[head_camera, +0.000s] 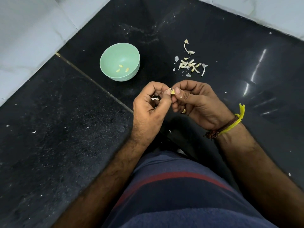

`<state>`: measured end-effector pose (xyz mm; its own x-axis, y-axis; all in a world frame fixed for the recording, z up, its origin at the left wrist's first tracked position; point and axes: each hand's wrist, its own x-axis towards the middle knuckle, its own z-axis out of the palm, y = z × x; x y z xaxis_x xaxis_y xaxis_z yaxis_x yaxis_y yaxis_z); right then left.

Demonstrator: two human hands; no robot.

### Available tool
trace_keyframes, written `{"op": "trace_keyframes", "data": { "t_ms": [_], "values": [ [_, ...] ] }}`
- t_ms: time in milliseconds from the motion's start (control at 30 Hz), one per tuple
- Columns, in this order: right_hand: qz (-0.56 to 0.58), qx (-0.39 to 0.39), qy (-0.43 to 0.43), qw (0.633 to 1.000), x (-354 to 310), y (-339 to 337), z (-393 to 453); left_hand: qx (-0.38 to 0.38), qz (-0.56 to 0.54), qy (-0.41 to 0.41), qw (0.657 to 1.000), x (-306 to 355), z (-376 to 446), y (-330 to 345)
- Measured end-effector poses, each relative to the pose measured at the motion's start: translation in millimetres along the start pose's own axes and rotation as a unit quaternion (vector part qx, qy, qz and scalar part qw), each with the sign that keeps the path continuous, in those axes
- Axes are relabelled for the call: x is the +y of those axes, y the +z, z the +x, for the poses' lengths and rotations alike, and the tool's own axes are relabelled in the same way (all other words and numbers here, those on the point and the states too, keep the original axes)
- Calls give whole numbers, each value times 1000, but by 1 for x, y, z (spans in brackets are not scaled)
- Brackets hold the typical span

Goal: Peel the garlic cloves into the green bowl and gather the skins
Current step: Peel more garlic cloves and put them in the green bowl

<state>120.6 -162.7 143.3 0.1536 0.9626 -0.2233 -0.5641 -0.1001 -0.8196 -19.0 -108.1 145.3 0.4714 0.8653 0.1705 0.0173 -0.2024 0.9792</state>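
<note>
Garlic pile (190, 65) right of green bowl (119, 62).

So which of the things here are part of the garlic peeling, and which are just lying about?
Part of the job:
- garlic clove, pinched between left hand and right hand
- green bowl holding three peeled cloves
- pile of cloves and skins on the black counter
- skin scraps under the left hand

Just lying about:
- white specks on the counter
- yellow wrist thread

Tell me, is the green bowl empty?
Not empty. The green bowl stands upright on the black counter, and three small peeled garlic cloves lie at its bottom; the rest of it is bare.
</note>
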Motion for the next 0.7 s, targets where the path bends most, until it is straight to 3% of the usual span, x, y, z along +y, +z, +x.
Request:
{"op": "trace_keyframes", "data": {
  "t_ms": [333,700],
  "values": [
    [10,44,-5,999,13,0,2,28,69,-49,996,-17,3,-5],
    [21,37,-6,999,15,-3,5,-21,-113,-61,991,-18,0,-3]
  ]
}}
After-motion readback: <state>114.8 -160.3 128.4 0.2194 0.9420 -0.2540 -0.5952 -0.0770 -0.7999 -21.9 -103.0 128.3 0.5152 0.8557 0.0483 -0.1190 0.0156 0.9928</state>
